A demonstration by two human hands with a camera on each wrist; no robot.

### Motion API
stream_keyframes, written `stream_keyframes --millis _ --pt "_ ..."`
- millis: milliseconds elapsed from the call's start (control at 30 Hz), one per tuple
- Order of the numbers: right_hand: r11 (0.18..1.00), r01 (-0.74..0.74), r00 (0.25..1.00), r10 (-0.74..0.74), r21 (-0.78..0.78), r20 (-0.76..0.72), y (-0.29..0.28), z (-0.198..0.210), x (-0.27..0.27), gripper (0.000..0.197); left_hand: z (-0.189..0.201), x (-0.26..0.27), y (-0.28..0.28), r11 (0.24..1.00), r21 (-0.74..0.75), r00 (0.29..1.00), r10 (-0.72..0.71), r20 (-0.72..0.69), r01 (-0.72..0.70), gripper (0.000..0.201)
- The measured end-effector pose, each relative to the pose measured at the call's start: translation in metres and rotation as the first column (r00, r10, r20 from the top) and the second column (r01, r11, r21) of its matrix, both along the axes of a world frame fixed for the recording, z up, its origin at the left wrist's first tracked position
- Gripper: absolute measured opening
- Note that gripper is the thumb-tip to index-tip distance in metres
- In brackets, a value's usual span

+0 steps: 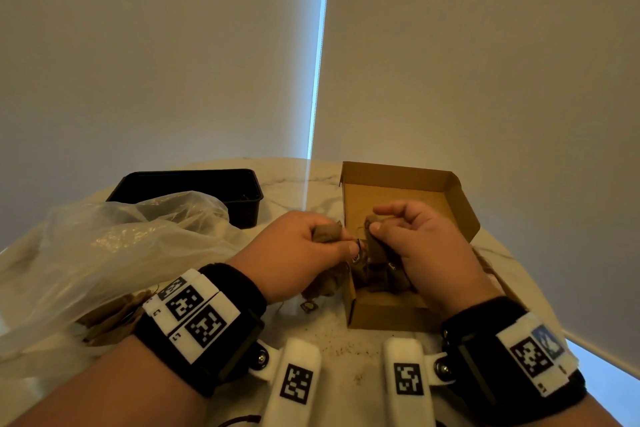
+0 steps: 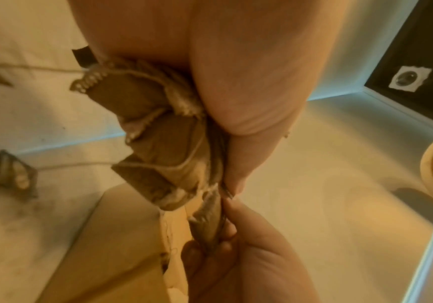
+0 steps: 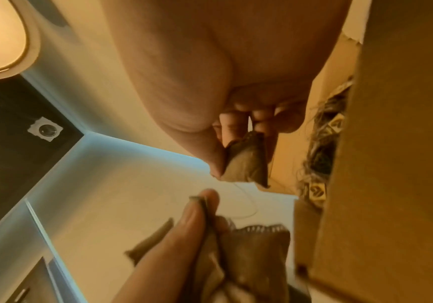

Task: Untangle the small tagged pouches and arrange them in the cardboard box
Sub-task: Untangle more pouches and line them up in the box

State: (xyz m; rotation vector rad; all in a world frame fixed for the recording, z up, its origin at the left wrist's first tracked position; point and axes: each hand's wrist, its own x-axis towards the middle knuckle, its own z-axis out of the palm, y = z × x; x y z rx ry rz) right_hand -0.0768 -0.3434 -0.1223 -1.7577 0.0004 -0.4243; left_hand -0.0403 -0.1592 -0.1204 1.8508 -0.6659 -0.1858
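My left hand [image 1: 341,241] grips a tangled bunch of small brown pouches [image 2: 163,133] just left of the open cardboard box [image 1: 388,317]. My right hand [image 1: 375,224] pinches a single pouch [image 3: 246,164] between thumb and fingers above the box. A thin string [image 3: 249,205] runs from that pouch towards the bunch. Several pouches [image 1: 377,274] with small tags stand inside the box below my right hand. In the right wrist view, strings and tags [image 3: 321,143] show behind the box wall [image 3: 391,164].
A crumpled clear plastic bag [image 1: 121,243] lies at the left, holding more brown pouches [image 1: 110,319]. A black plastic tray [image 1: 194,187] stands behind it. A loose tag [image 1: 308,306] and crumbs lie on the marble table [image 1: 287,184] by the box.
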Motion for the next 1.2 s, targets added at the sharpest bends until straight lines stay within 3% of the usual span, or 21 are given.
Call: stream_keyframes --millis 300,500,700,867,967,1133,1200 --pt "0.992 -0.096 0.994 0.1 0.079 -0.047 0.008 -0.005 0.0 0.009 -0.004 0.003 -0.003 0.99 -0.093 0.994 0.1 -0.033 -0.102 0.015" --pt "0.989 -0.146 0.989 0.146 -0.012 -0.034 0.004 0.0 -0.004 0.02 -0.004 0.002 -0.003 0.986 -0.125 0.993 0.107 -0.057 -0.114 0.015" --pt "0.995 -0.096 0.995 0.095 -0.034 -0.012 0.001 0.001 -0.003 0.024 -0.004 0.003 -0.004 0.979 -0.146 0.989 0.129 -0.074 -0.139 0.011" --pt "0.998 0.046 0.999 -0.047 0.042 0.003 -0.007 0.002 0.002 0.023 -0.008 0.006 -0.003 0.969 -0.126 0.971 0.195 -0.135 -0.212 0.011" --pt "0.994 0.101 0.992 -0.104 -0.047 -0.067 -0.01 -0.002 0.005 0.02 -0.013 0.008 -0.004 0.974 -0.057 0.965 0.207 -0.159 -0.218 0.013" --pt "0.958 -0.008 0.95 -0.082 -0.285 -0.301 -0.002 -0.006 0.005 0.017 -0.018 0.008 -0.008 0.977 0.102 0.972 0.198 -0.125 -0.186 0.037" --pt "0.93 -0.026 0.936 -0.105 -0.366 -0.336 0.001 -0.005 0.005 0.017 -0.018 0.007 -0.008 0.975 0.132 0.975 0.191 -0.111 -0.176 0.036"
